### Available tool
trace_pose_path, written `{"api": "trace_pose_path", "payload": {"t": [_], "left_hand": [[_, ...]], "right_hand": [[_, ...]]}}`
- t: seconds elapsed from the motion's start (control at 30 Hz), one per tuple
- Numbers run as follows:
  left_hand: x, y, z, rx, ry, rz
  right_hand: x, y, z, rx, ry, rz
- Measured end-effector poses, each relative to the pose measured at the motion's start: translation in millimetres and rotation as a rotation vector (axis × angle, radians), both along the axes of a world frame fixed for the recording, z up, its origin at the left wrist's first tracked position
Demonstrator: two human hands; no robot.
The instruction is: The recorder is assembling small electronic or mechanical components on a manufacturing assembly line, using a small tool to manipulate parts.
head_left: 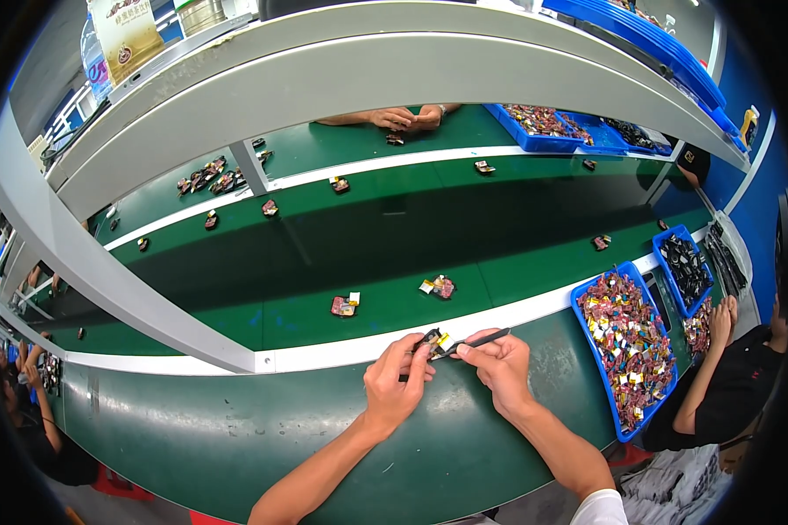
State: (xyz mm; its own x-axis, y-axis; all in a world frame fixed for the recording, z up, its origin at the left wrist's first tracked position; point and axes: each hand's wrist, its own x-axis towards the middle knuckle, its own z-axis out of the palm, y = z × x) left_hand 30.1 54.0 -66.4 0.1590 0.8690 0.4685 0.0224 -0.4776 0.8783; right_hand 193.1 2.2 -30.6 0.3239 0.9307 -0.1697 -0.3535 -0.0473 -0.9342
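My left hand [394, 383] pinches a small circuit board assembly [432, 339] with a black edge and a yellow-and-white piece, just above the near edge of the white rail. From the other side my right hand [504, 371] grips a thin black pen-like tool [490, 338], its near end at the assembly; the exact contact is hidden by fingers. Beyond the rail, two similar board assemblies, one at left [345, 304] and one nearer the middle [438, 286], lie on the green belt [499, 271]. Under both forearms stretches the green worktable [263, 420].
A blue tray [597, 369] heaped with small boards stands right of my right arm. Past it are a smaller blue tray of black parts [685, 267] and a seated person [718, 385]. Grey shelf beams [394, 70] cross overhead. Another person's hands [409, 117] work opposite.
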Motion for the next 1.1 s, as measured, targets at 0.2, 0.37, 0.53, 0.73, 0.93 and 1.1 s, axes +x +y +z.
{"api": "trace_pose_path", "payload": {"t": [0.2, 0.37, 0.53, 0.73, 0.93, 1.1], "left_hand": [[-1.2, 1.8, 1.7, -0.077, -0.022, -0.045], [-5.4, 9.7, -0.4, -0.349, -0.15, -0.2], [-14.3, 18.6, -2.9, -0.504, -0.276, -0.364], [-16.9, 20.1, -1.8, -0.557, -0.291, -0.422], [-18.4, 20.6, -1.9, -0.577, -0.285, -0.441], [-18.8, 21.5, -3.9, -0.576, -0.3, -0.45]], "right_hand": [[-1.3, -0.1, -4.8, 0.029, -0.025, -0.022], [-1.9, -0.9, -13.5, 0.156, -0.094, -0.021], [-1.1, -2.0, -19.4, 0.284, -0.347, -0.038], [-4.0, -3.9, -16.1, 0.357, -0.51, -0.064], [-6.5, -4.7, -17.8, 0.407, -0.692, -0.126], [-9.3, -4.1, -16.7, 0.412, -0.7, -0.131]]}}
